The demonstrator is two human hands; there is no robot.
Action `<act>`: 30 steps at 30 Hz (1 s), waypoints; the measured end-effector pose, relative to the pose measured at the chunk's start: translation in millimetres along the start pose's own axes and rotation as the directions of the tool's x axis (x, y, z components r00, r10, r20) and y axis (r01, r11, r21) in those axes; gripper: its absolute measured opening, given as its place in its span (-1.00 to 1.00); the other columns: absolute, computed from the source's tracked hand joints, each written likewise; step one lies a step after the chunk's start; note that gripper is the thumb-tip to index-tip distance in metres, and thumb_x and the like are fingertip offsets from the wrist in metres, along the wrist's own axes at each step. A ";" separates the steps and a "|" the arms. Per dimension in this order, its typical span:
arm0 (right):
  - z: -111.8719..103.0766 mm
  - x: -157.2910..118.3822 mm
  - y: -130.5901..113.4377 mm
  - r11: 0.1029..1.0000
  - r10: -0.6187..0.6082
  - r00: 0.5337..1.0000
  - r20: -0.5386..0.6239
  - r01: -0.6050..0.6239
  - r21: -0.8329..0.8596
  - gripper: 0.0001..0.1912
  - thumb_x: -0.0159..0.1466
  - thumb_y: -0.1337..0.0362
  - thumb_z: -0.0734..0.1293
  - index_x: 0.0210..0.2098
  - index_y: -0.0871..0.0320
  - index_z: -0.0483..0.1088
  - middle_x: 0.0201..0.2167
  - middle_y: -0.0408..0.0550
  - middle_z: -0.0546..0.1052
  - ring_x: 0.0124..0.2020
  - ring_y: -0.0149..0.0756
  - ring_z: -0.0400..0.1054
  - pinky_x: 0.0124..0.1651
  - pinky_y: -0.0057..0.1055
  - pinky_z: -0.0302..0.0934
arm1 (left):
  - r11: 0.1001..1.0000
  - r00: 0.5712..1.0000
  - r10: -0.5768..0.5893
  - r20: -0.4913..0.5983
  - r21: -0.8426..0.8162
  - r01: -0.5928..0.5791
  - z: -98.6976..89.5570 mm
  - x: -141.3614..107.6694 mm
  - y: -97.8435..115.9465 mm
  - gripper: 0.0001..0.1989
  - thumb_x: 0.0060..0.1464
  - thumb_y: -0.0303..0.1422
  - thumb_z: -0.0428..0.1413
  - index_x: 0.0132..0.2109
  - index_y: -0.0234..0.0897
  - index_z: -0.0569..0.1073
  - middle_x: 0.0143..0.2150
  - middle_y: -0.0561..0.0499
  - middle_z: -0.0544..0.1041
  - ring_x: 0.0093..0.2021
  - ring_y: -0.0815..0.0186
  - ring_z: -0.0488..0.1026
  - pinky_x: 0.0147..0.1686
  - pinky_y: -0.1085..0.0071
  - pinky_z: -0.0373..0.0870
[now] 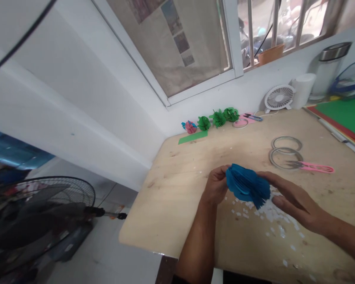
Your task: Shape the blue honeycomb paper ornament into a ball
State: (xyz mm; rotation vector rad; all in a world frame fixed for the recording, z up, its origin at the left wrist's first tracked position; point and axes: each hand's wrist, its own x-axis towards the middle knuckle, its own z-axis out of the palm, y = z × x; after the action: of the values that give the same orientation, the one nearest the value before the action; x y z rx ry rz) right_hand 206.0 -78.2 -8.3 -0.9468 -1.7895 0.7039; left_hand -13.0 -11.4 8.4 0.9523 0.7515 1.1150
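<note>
A blue folded paper flower (245,182), with layered, fanned petals, is held above the table by my left hand (217,184). The fingers of that hand pinch its left edge. My right hand (296,199) is at the flower's right side, its fingertips at the petals and its thumb apart from the fingers. Under the flower, small white paper scraps (272,209) lie scattered over the wooden table (165,197). Pink-handled thread snips (316,167) rest to the right, their blades over one of two wire coils (285,157).
Several green paper flowers (218,118) and a pink-and-blue one (190,127) line the wall behind a green strip (193,137). A small white fan (279,98), a bottle (329,71) and coloured paper sheets (347,116) stand or lie right. A floor fan (47,213) is left of the table.
</note>
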 end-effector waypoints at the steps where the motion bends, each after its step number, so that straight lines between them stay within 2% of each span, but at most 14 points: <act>1: 0.3 0.2 1.4 1.000 0.011 1.000 -0.007 -0.010 0.023 -0.49 0.37 0.08 0.27 0.30 -0.10 0.32 0.18 0.03 0.54 0.13 0.00 0.48 0.09 -0.12 0.43 | 1.000 1.000 0.018 0.017 0.016 -0.018 -0.8 -1.1 2.6 -0.59 -0.37 -0.11 0.50 -0.49 -0.30 0.55 -0.36 -0.08 0.56 -0.38 0.27 0.46 -0.31 0.36 0.39; 4: 1.9 2.8 3.5 0.980 0.102 0.995 -0.005 -0.100 0.170 -0.52 0.40 0.04 0.22 0.28 -0.13 0.35 0.21 0.00 0.52 0.18 0.00 0.44 0.09 -0.11 0.44 | 0.995 0.991 0.075 0.115 0.062 -0.082 -2.9 -4.1 8.9 -0.63 -0.23 -0.11 0.46 -0.47 -0.30 0.56 -0.23 -0.14 0.59 -0.25 0.20 0.52 -0.20 0.32 0.43; 8: 2.2 5.4 0.1 0.884 0.255 0.957 0.140 -0.289 0.367 -0.49 0.37 -0.05 0.23 0.24 -0.06 0.41 0.26 0.06 0.46 0.26 0.07 0.35 0.23 0.01 0.30 | 0.980 0.943 0.137 0.303 0.096 -0.174 -5.5 -7.2 12.9 -0.68 -0.04 -0.13 0.38 -0.40 -0.31 0.55 -0.16 -0.14 0.60 -0.13 0.19 0.55 -0.08 0.29 0.45; 10: 1.0 5.7 -2.7 0.830 0.278 0.935 0.222 -0.350 0.434 -0.47 0.36 -0.05 0.25 0.26 -0.07 0.39 0.28 0.06 0.44 0.29 0.09 0.32 0.26 0.05 0.25 | 0.972 0.912 0.162 0.378 0.099 -0.213 -6.4 -8.8 14.7 -0.72 0.03 -0.17 0.35 -0.35 -0.30 0.55 -0.13 -0.14 0.60 -0.09 0.19 0.56 -0.08 0.30 0.47; 13: -1.0 6.6 -5.3 0.758 0.260 0.906 0.333 -0.405 0.512 -0.45 0.35 -0.06 0.29 0.29 -0.11 0.35 0.25 0.06 0.47 0.24 0.07 0.36 0.23 0.03 0.28 | 0.958 0.872 0.189 0.451 0.110 -0.265 -6.7 -11.6 19.2 -0.80 0.10 -0.24 0.31 -0.32 -0.29 0.55 -0.10 -0.12 0.60 -0.04 0.19 0.56 -0.01 0.26 0.47; 16: -1.3 7.9 -5.3 0.704 0.244 0.896 0.371 -0.426 0.568 -0.43 0.31 -0.07 0.34 0.28 -0.14 0.36 0.18 0.05 0.53 0.14 0.01 0.46 0.12 -0.06 0.38 | 0.941 0.846 0.200 0.494 0.142 -0.306 -5.7 -13.5 24.9 -0.79 0.11 -0.21 0.30 -0.31 -0.28 0.55 -0.08 -0.13 0.61 0.00 0.17 0.55 0.05 0.19 0.47; 21: 0.5 8.5 -2.5 0.696 0.240 0.916 0.323 -0.394 0.600 -0.44 0.26 -0.04 0.41 0.24 -0.15 0.40 0.08 0.02 0.59 0.05 -0.08 0.51 0.05 -0.20 0.42 | 0.893 0.805 0.256 0.535 0.188 -0.408 -3.9 -12.3 29.5 -0.78 0.12 -0.19 0.28 -0.33 -0.25 0.54 -0.06 -0.11 0.60 0.08 0.14 0.51 0.17 0.08 0.37; 25: 1.3 9.1 -2.2 0.696 0.271 0.923 0.272 -0.383 0.607 -0.48 0.23 0.02 0.46 0.18 -0.17 0.44 0.00 -0.02 0.63 -0.01 -0.15 0.54 -0.02 -0.28 0.45 | 0.889 0.824 0.282 0.491 0.189 -0.417 -3.1 -11.5 27.5 -0.82 0.11 -0.23 0.30 -0.32 -0.23 0.57 -0.14 -0.08 0.55 -0.02 0.21 0.49 0.10 0.16 0.40; 30: 2.7 12.5 -6.5 0.690 0.305 0.927 0.217 -0.373 0.621 -0.51 0.18 0.04 0.50 0.10 -0.12 0.52 -0.06 -0.01 0.66 -0.05 -0.14 0.56 -0.03 -0.26 0.47 | 0.909 0.852 0.256 0.457 0.188 -0.373 -2.4 -11.9 24.3 -0.78 0.08 -0.19 0.32 -0.34 -0.25 0.57 -0.21 -0.06 0.52 -0.13 0.25 0.49 0.00 0.21 0.43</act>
State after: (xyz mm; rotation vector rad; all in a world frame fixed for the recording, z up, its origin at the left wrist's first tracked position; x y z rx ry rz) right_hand 198.5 -71.3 1.8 -0.7569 -1.2757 1.5255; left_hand -28.0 -18.6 29.8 1.5403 0.3963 1.0470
